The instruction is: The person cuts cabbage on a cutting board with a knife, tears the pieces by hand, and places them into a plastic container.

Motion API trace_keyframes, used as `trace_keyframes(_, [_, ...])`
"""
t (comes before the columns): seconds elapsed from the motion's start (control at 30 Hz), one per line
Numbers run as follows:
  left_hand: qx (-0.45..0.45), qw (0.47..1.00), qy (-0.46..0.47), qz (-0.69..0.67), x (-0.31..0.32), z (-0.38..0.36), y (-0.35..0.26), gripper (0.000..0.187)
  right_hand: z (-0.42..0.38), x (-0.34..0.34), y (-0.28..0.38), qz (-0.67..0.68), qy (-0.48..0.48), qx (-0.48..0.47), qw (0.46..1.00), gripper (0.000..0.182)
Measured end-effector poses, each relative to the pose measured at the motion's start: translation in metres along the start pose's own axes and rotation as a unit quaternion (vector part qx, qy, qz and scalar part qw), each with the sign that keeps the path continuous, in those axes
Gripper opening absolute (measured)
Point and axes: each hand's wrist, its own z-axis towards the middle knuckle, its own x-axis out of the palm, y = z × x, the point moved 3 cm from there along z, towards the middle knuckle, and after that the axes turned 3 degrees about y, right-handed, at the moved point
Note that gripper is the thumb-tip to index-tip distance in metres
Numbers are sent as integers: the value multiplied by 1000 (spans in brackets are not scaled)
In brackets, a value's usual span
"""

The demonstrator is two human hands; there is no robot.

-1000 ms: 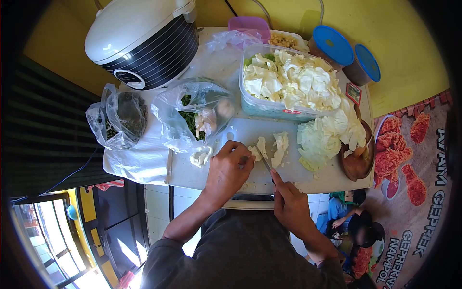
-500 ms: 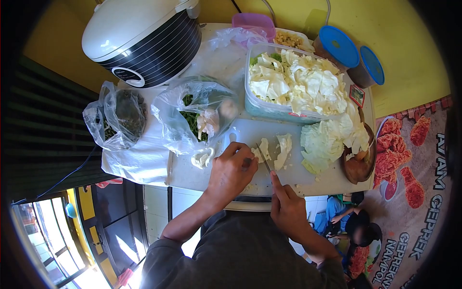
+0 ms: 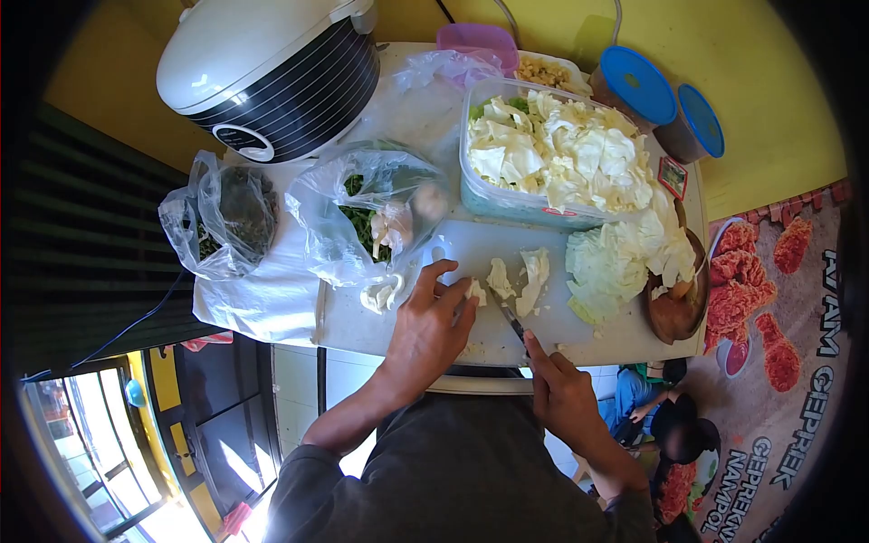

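Note:
My right hand [image 3: 566, 398] is wrapped round the handle of a knife [image 3: 514, 323], its blade angled up and left over the white cutting board [image 3: 489, 237]. Bent fingers of my left hand [image 3: 430, 319] hold a small pale cabbage piece [image 3: 477, 291] against the board, just left of the blade. Beyond the knife tip lie a cut cabbage piece [image 3: 499, 279] and a longer cabbage strip [image 3: 534, 279]. To the right rests a large cabbage leaf [image 3: 602, 271]. A clear container [image 3: 543, 210] behind is heaped with torn cabbage [image 3: 579, 149].
Left of the board sit a plastic bag of garlic and greens [image 3: 362, 217] and another plastic bag [image 3: 222, 217]. A rice cooker [image 3: 281, 90] stands behind them. Blue-lidded tubs [image 3: 638, 86] are at the back; a brown bowl [image 3: 670, 317] is at right. Seated people [image 3: 638, 398] appear beyond the table.
My right hand and the knife have drawn back slightly to the right and towards me. The fingers of my left hand have shifted, showing the cabbage piece at their tips.

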Motion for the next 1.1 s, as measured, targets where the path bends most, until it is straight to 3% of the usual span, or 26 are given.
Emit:
trace_keyframes(0.13, [68, 997, -7, 38, -10, -1, -1, 33, -3, -1, -1, 60, -48, 10, 997, 60])
trace_keyframes(0.23, [24, 995, 90, -43, -17, 9, -5, 37, -3, 1, -4, 100, -81, 32, 991, 61])
trace_keyframes(0.33, [24, 995, 97, -26, -10, 23, -12, 39, -2, 3, -6, 121, -88, 38, 988, 61])
trace_keyframes(0.53, [119, 972, 144, 144, -1, 37, -13, 49, -1, 6, -6, 146, -93, 36, 984, 58])
trace_keyframes(0.73, [134, 971, 178, 89, -14, 46, -14, 26, -3, 4, -6, 187, -85, 77, 976, 54])
trace_keyframes(0.93, [88, 963, 245, -66, -34, 54, -27, 26, -2, 5, -5, 200, -114, 59, 971, 47])
trace_keyframes(1.1, [165, 977, 57, -120, -70, 90, -56, 31, -2, 9, -4, 198, -115, 44, 972, 46])
